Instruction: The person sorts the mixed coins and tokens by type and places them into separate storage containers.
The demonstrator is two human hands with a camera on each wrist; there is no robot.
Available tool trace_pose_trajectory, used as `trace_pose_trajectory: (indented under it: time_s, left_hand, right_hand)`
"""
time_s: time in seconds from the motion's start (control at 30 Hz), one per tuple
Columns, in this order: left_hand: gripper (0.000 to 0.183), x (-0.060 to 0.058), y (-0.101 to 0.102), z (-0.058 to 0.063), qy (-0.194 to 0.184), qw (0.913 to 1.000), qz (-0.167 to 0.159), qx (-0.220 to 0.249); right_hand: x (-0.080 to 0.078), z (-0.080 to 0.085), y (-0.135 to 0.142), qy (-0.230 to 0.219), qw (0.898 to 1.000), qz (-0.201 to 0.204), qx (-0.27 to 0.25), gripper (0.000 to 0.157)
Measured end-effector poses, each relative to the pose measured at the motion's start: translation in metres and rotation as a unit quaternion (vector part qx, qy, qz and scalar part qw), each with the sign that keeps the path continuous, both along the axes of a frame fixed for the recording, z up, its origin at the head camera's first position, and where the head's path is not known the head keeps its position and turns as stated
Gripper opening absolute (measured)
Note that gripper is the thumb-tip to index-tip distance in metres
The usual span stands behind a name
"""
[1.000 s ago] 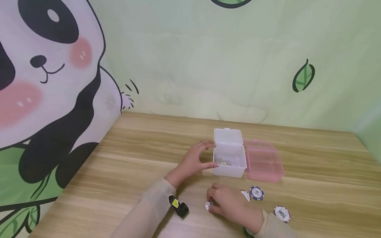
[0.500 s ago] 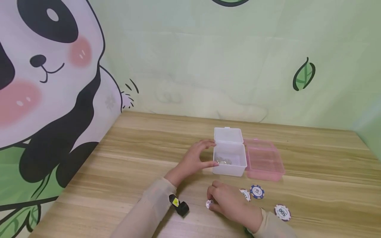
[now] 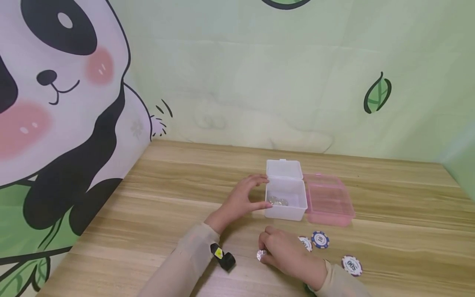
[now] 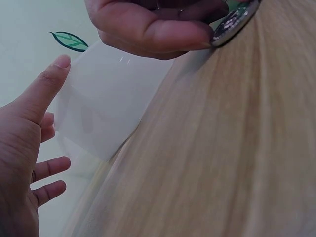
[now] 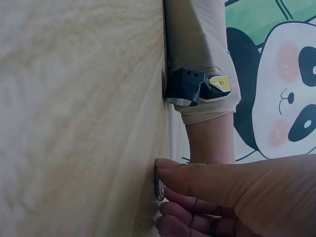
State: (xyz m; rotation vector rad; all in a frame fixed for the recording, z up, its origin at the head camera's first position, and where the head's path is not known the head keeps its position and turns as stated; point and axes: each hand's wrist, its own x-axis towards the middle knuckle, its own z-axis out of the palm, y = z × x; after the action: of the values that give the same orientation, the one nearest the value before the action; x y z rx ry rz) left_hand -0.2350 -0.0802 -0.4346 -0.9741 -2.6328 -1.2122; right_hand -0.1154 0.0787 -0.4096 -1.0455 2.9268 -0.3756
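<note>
In the head view, my right hand pinches a shiny silver coin low over the table, in front of the boxes. The left wrist view shows the coin tilted at the fingertips. My left hand is spread around the left side of a small white plastic box, its thumb at the front rim and its fingers near the back corner. The box's lid stands tipped back. Several silver coins lie inside it, toward the left.
A translucent pink box stands against the white box's right side. On the wooden table lie a blue "10" poker chip, a "500" chip and a chip partly behind my right hand. A dark green edge peeks out under the right wrist.
Almost nothing moves. The right hand keeps its pinch on the coin, which shifts slightly at the fingertips. The left hand stays beside the white box.
</note>
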Motion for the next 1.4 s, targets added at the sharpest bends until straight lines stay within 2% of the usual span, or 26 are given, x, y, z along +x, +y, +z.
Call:
trace_pose_trajectory:
  time_s: [0.43, 0.77, 1.4]
  left_hand:
    - [0.062, 0.0, 0.0, 0.0, 0.006, 1.0, -0.004, 0.005]
    - [0.062, -0.001, -0.001, 0.0, 0.005, 0.9999, -0.006, 0.008]
    - [0.062, 0.0, -0.001, -0.001, 0.005, 1.0, -0.004, 0.004]
  right_hand:
    - [0.0, 0.003, 0.001, -0.015, 1.0, -0.007, -0.003, 0.025]
    - [-0.003, 0.001, 0.004, -0.034, 0.999, 0.001, -0.03, 0.027]
    - [-0.006, 0.01, 0.01, -0.099, 0.993, 0.01, -0.072, 0.019]
